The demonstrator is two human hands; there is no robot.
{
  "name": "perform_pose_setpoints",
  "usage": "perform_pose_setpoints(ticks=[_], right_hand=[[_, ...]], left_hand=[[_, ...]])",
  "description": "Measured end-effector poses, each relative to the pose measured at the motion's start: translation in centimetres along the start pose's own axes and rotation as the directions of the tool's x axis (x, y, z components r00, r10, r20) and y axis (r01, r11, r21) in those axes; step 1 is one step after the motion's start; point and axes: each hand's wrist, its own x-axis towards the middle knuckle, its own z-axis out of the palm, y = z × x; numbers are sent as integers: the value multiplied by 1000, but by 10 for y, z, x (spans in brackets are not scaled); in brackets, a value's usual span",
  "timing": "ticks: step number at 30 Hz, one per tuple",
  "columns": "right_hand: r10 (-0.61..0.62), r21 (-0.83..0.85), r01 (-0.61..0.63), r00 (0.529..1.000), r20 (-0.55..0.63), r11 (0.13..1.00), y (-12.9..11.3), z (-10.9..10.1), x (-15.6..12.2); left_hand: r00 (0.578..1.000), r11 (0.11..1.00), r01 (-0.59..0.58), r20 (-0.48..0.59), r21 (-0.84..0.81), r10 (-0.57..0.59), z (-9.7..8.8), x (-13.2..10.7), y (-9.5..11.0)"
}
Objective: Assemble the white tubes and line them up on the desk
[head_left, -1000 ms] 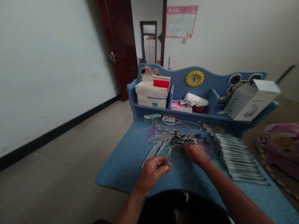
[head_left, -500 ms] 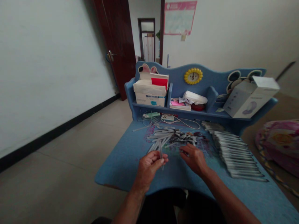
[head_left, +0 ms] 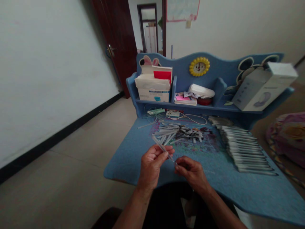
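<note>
My left hand (head_left: 152, 162) is closed around a clear pen barrel (head_left: 159, 143), which slants down to the right from its upper end. Close by its lower end, my right hand (head_left: 190, 171) is closed in a pinch; whatever small piece sits between those fingertips is too small to make out. Beyond both hands lies a loose pile of pen barrels (head_left: 166, 129), with dark small pen parts (head_left: 190, 131) mixed in at its right side. A long row of assembled-looking pens (head_left: 247, 149) lies side by side on the right of the blue desk (head_left: 128, 152).
A blue shelf unit (head_left: 175, 89) rises at the back of the desk. It holds a mask box (head_left: 152, 92), papers, and a white carton (head_left: 259, 89). A white cord (head_left: 195, 120) loops below it. A yellow flower-shaped clock (head_left: 199, 66) is on the backboard.
My right hand has come from the edge of the pile down and left to the barrel's lower end. The barrel has turned from nearly upright to a slant. The camera view has shifted slightly.
</note>
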Motion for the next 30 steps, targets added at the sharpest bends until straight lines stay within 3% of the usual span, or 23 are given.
perform_pose_setpoints(ticks=[9, 17, 23, 30], right_hand=[[-18, 89, 20, 999, -27, 996, -9, 4, -1], [-32, 167, 50, 993, -111, 985, -9, 9, -3], [54, 258, -34, 996, -73, 966, -13, 16, -10], [61, 346, -43, 997, -41, 937, -13, 21, -17]], left_hand=[[997, 995, 4, 75, 95, -11, 4, -4, -7], [996, 960, -57, 82, 276, 35, 0, -5, 1], [995, 875, -95, 75, 475, 68, -6, -7, 13], [986, 861, -74, 166, 504, -12, -1, -13, 21]])
